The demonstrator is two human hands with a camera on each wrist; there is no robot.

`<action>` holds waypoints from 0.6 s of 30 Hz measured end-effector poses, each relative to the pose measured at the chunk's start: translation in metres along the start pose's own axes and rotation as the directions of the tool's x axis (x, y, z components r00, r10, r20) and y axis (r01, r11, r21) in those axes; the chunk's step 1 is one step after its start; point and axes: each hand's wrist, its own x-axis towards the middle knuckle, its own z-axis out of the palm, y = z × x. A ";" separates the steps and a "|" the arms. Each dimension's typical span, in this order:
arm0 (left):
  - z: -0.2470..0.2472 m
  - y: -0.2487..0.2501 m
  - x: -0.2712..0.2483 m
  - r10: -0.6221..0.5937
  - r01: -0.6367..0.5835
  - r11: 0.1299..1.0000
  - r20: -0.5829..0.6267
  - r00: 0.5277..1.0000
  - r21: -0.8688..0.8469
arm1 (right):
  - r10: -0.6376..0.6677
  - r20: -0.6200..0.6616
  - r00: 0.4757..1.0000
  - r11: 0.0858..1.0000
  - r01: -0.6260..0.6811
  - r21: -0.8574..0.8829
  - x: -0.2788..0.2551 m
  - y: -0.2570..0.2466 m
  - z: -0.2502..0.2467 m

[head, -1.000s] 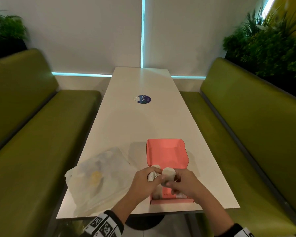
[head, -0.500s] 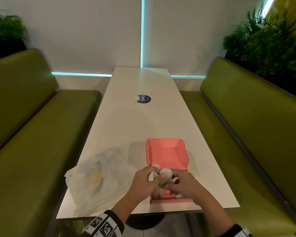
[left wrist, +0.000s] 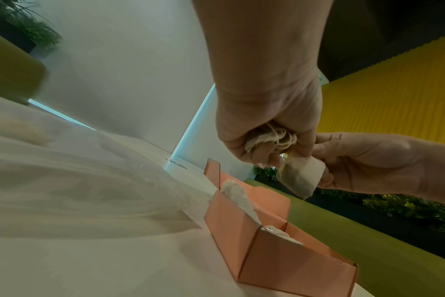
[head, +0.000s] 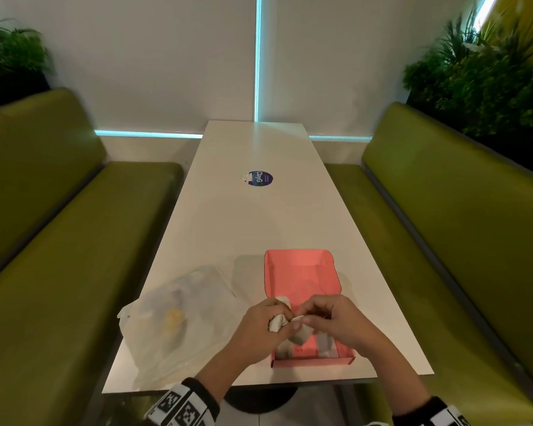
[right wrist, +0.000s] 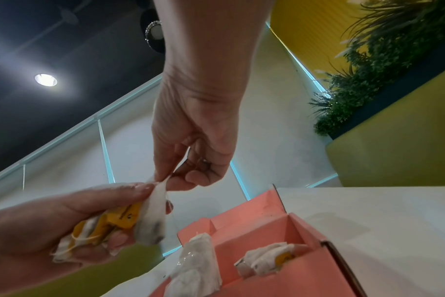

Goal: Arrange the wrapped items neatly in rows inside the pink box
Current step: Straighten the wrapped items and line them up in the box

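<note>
- The left hand (head: pixel 260 325) is gripping a bunch of wrapped items (right wrist: pixel 94 231), its fingers curled round the white paper, string and yellow tags
- The right hand (head: pixel 336 321) is pinching the top corner of one wrapped item (right wrist: pixel 152 217) between thumb and fingertip, seemingly teasing it away from the bunch
- Both hands are hovering just above the near end of the pink box (head: pixel 302 272), which is sitting open on the tabletop (head: pixel 259 226)
- Two wrapped items are already lying in the box, one by its left wall (right wrist: pixel 196 265) and one to the right (right wrist: pixel 264 259)
- The pinched item is hanging long-axis down directly over the box, so the right hand is likely placing it next
- A clear plastic bag (head: pixel 179 315) is lying left of the box
</note>
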 end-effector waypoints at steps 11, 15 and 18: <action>-0.003 0.005 0.002 -0.074 0.076 0.996 -0.044 0.996 0.040 | 0.111 0.070 0.991 0.991 -0.105 -0.081 -0.001 -0.001 -0.013; -0.005 0.003 0.001 -0.080 0.083 0.993 -0.036 0.996 0.082 | 0.121 0.077 0.990 0.986 -0.111 -0.125 -0.003 -0.001 -0.015; -0.003 0.008 0.000 -0.074 0.073 0.993 0.005 0.997 0.088 | 0.106 0.038 0.994 0.988 -0.101 -0.121 -0.001 -0.003 -0.011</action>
